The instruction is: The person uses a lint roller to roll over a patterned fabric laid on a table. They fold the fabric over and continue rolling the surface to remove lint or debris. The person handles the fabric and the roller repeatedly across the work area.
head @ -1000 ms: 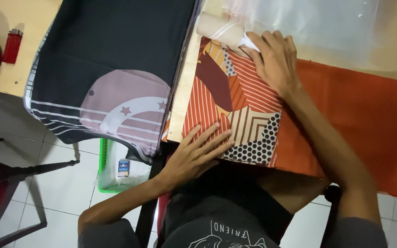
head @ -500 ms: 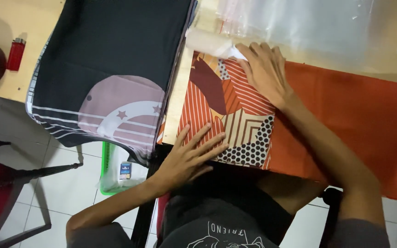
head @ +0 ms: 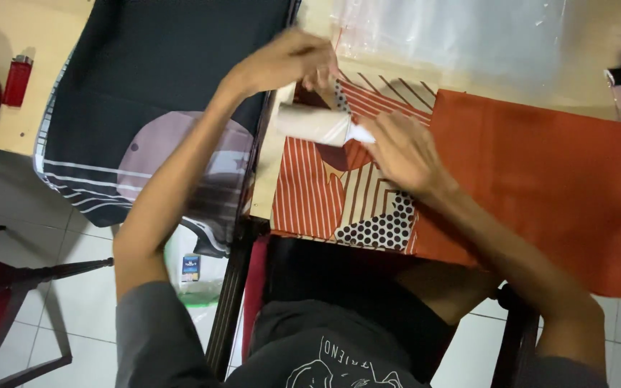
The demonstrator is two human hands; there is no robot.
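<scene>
1. A folded orange patterned cloth [head: 339, 197], with stripes, dark red shapes and a dotted black-and-white patch, lies on the counter [head: 44, 29] directly in front of the person, its near edge hanging just over the counter's near edge.
2. Across the cloth's far part lies a white roll [head: 318, 123], set crosswise. Its place on the fabric suggests the cloth is being wound or folded around it.
3. The left hand [head: 285, 61] reaches to the cloth's far left corner, fingers curled there. It appears to pinch the fabric edge, but motion blur leaves it uncertain how tightly the grip is closed or whether it truly has hold.
4. The right hand [head: 404, 151] rests palm down at the roll's right end, fingers spread fairly flat on the roll and the cloth beneath, pressing rather than clasping, likely to keep the roll from shifting.
5. To the right, a plain orange cloth [head: 548, 187] spreads widely, touching or continuing the patterned piece. It covers most of the counter on that side and droops over the near edge.
6. To the left, a dark cloth with pale stripes and a pinkish round motif [head: 152, 108] lies just beside the patterned one and hangs over the near edge.
7. On the far side lies a clear plastic sheet [head: 454, 36], close to the cloth's far edge, so little open room remains there.
8. A red lighter [head: 17, 79] sits far left, well apart, on bare counter.
</scene>
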